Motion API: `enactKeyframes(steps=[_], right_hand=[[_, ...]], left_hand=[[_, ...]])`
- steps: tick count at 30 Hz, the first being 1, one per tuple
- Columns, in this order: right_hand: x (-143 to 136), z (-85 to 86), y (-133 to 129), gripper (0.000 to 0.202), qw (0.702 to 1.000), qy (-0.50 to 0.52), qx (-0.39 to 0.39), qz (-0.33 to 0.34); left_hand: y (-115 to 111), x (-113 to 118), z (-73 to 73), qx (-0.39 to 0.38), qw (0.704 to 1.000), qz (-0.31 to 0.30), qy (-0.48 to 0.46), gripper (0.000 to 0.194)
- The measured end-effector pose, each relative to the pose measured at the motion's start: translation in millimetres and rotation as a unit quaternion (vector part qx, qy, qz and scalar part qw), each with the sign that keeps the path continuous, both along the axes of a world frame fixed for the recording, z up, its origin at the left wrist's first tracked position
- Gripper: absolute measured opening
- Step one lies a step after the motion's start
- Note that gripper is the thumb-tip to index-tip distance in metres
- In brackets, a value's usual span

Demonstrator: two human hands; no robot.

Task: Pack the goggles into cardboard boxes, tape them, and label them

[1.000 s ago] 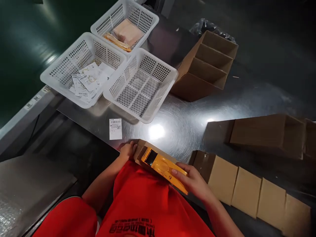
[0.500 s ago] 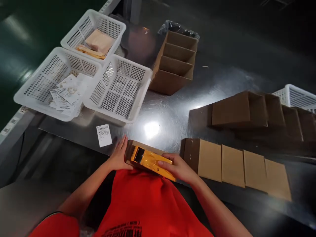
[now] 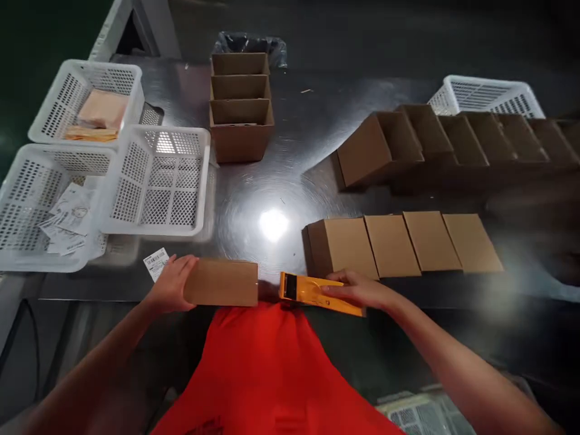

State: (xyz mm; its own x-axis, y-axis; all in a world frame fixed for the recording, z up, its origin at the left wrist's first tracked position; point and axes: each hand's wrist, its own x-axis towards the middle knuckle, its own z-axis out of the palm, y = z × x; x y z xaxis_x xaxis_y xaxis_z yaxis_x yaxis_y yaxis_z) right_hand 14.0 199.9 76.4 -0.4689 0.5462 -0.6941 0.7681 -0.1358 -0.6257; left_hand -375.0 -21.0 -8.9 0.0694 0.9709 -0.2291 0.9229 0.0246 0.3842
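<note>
A small closed cardboard box (image 3: 222, 283) is at the table's front edge, right in front of my red shirt. My left hand (image 3: 174, 283) grips its left end, fingers over the far side and thumb at the near side. To the right, my right hand (image 3: 356, 289) is wrapped round a yellow tape dispenser (image 3: 312, 290), whose dark front end points toward the box with a gap between them. A white printed label (image 3: 156, 263) lies on the table just beyond my left hand, partly covered by it.
Several closed boxes (image 3: 394, 248) stand in a row to the right. Behind them are several open boxes (image 3: 367, 151) and a white basket (image 3: 489, 96). More open boxes (image 3: 242, 142) stand at the back middle. White baskets at left include one with papers (image 3: 13, 199) and one with packets (image 3: 43, 121).
The tape dispenser has come off the box and moved to the right with my right hand. My left hand and the box have shifted left, nearer the label. The camera view has turned.
</note>
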Motion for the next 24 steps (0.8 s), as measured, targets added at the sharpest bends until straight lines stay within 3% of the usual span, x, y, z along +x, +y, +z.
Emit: enactKeyframes(steps=[3,6,9,11,14,16,20,24], right_hand=[[14.1,-26.3,-3.0,0.038,0.990,-0.077,0.023,0.119],[-18.4,-54.0,-14.4,0.035,0.985,-0.095,0.061,0.127],[-58.1,-68.7,-17.2,0.037,0.980,-0.116,0.056,0.151],[-73.3,-70.9,-14.0,0.042,0.977,-0.126,0.052,0.163],[-81.2,-68.1,-9.4,0.049,0.975,-0.135,0.053,0.169],[-82.7,-63.3,-8.4,0.049,0.973,-0.139,0.056,0.173],[-84.4,-40.1,-4.9,0.049,0.972,-0.139,0.079,0.170],[-88.4,0.3,6.9,0.050,0.969,-0.127,0.136,0.162]], left_hand=[[-3.4,-10.8,6.5,-0.014,0.999,-0.015,0.046,0.093],[1.9,-1.2,16.0,-0.005,0.990,-0.039,0.138,0.091],[22.3,37.3,24.3,0.008,0.973,-0.078,0.215,0.097],[42.0,74.6,25.0,-0.006,0.973,-0.109,0.204,0.103],[68.0,123.1,19.2,-0.034,0.980,-0.121,0.156,0.101],[76.5,137.7,15.5,-0.029,0.985,-0.107,0.131,0.097],[73.7,131.5,24.1,-0.003,0.991,-0.087,0.101,0.094],[68.3,115.4,60.0,0.079,0.989,-0.065,0.105,0.091]])
